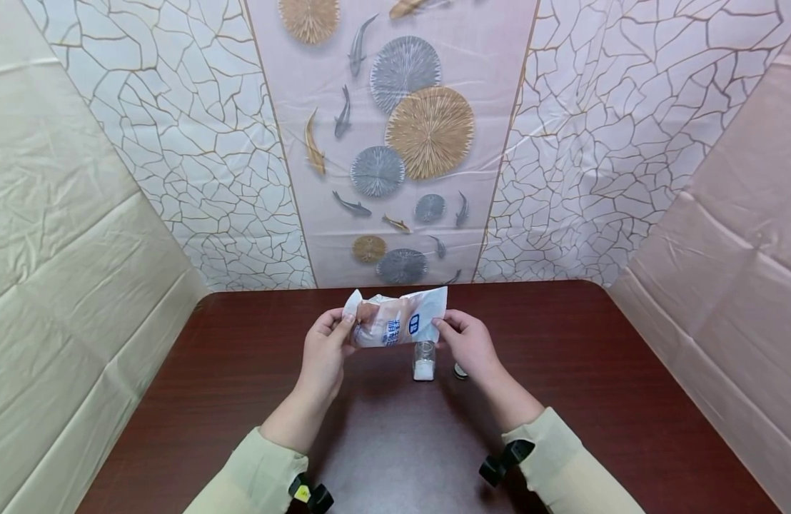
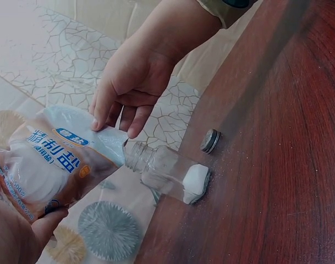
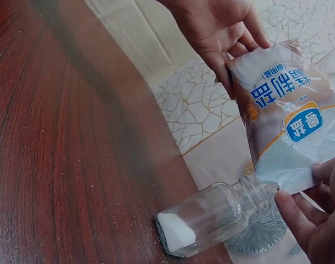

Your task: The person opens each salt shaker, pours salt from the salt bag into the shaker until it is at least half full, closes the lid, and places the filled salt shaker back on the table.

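Both hands hold a plastic salt bag [image 1: 395, 319], white and orange-brown with blue lettering, tilted over the table. My left hand [image 1: 323, 350] grips its lower end, thumb on the front. At the other end my right hand [image 1: 470, 345] pinches the edge beside a corner. That corner meets the mouth of a small clear glass jar [image 3: 211, 212] in the right wrist view. White salt [image 2: 196, 180] lies in the bottom of the upright jar. A round dark-rimmed lid [image 2: 210, 141] rests on the table beside it, near my right hand.
The dark red-brown wooden table [image 1: 254, 400] has fine white grains scattered around the jar. Behind it hangs a patterned cloth [image 1: 402, 214], with plain beige cloth [image 1: 81, 285] on both sides. Each sleeve carries a black wrist device.
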The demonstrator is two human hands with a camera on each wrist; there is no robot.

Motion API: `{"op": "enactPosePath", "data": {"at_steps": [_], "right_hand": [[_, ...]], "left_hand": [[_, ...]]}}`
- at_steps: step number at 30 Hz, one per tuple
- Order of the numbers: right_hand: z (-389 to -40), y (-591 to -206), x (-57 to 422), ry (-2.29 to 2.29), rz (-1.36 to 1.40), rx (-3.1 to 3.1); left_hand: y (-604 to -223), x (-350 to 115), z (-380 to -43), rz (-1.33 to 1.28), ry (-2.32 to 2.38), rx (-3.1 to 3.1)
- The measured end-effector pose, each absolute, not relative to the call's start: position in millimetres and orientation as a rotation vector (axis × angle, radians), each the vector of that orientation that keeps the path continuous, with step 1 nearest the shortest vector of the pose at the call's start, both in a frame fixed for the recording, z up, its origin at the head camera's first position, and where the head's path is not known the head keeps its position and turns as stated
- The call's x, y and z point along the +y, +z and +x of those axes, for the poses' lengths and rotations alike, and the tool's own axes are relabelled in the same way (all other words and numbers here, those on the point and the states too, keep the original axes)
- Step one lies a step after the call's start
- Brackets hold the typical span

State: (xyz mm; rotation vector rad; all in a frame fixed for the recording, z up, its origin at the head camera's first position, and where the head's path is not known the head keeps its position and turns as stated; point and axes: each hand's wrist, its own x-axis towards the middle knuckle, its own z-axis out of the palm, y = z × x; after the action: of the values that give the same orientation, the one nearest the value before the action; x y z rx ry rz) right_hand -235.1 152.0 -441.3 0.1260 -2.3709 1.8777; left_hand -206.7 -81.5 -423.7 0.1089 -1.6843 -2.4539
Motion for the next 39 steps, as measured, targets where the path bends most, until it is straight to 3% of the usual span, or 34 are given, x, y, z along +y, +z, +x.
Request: {"op": "enactPosePath", "data": {"at_steps": [39], "right_hand": [[-237.6, -441.4, 150.9, 1.870, 0.107, -2.385]], "left_hand": [[-425.2, -82.7, -206.7, 0.094, -2.457, -1.661]]}}
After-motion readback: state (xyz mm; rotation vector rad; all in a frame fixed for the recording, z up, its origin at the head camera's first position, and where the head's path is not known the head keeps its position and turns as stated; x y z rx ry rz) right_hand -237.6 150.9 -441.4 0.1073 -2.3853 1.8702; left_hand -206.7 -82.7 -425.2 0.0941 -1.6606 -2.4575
